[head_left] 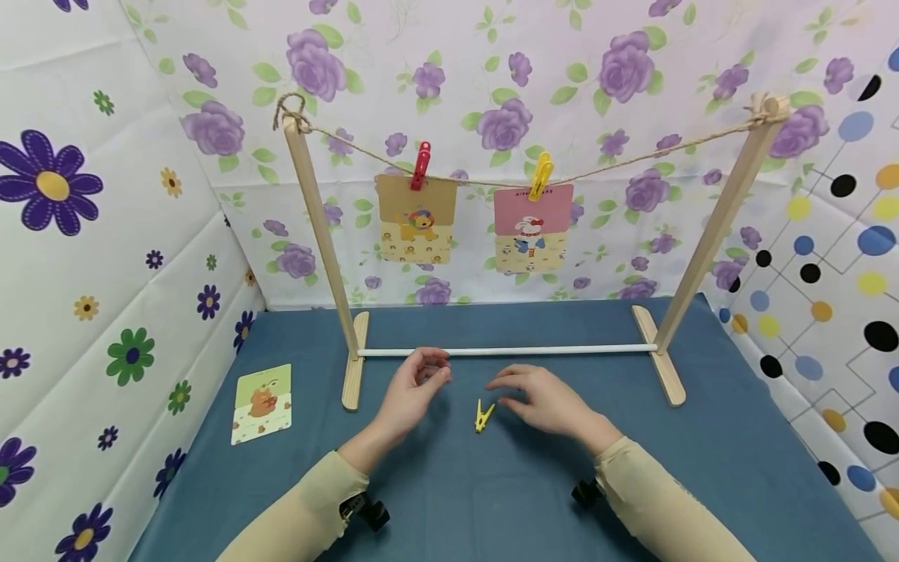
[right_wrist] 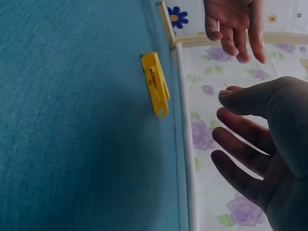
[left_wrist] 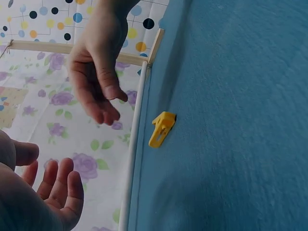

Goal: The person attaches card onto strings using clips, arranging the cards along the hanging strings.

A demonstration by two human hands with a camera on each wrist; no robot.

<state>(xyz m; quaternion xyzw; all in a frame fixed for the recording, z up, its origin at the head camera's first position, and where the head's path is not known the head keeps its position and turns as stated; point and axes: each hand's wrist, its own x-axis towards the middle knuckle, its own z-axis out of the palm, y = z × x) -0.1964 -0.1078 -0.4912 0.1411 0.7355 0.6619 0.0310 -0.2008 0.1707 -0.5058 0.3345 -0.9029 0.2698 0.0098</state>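
A yellow clothespin lies on the blue cloth between my two hands. My left hand hovers left of it, fingers loosely bent and holding nothing. On the other side my right hand hangs over the cloth, its relaxed fingers pointing toward the clothespin without touching it. In the right wrist view the clothespin lies apart from the thumb and spread fingers. Behind the hands, a red clothespin and another yellow clothespin clip a lion card and a pink-topped card to a twine line.
Wooden posts, one left and one right, hold up the twine on flat feet. A white rod joins them low down, just beyond my hands. A green-topped bear card lies at the left. Patterned cloth walls surround the table.
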